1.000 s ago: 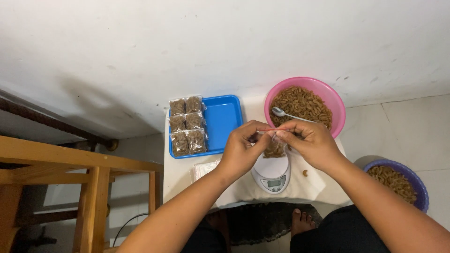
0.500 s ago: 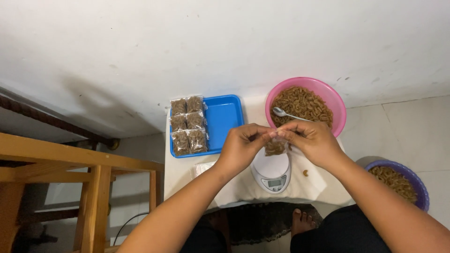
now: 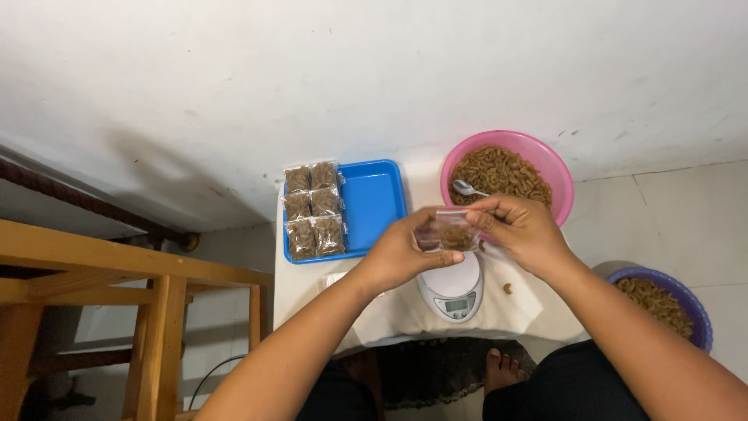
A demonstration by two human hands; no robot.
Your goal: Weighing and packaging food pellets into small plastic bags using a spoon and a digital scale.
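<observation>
Both my hands hold one small clear bag (image 3: 449,232) of brown curls up over the white scale (image 3: 453,290), which sits at the table's (image 3: 405,316) front edge. My left hand (image 3: 399,253) has its fingers closed on the bag's left side, thumb along the bottom; my right hand (image 3: 520,230) has its fingers pinched on the bag's right top corner. Bag is held flat, roughly level, clear of the scale. Blue tray (image 3: 376,199) at the back-left corner, six filled bags (image 3: 313,209) in its left half. Pink bowl (image 3: 558,175) of curls with a spoon (image 3: 467,188) at the back-right corner. One loose curl (image 3: 508,288) right of the scale. Purple bowl (image 3: 696,309) on the floor (image 3: 686,218), right of the table.
</observation>
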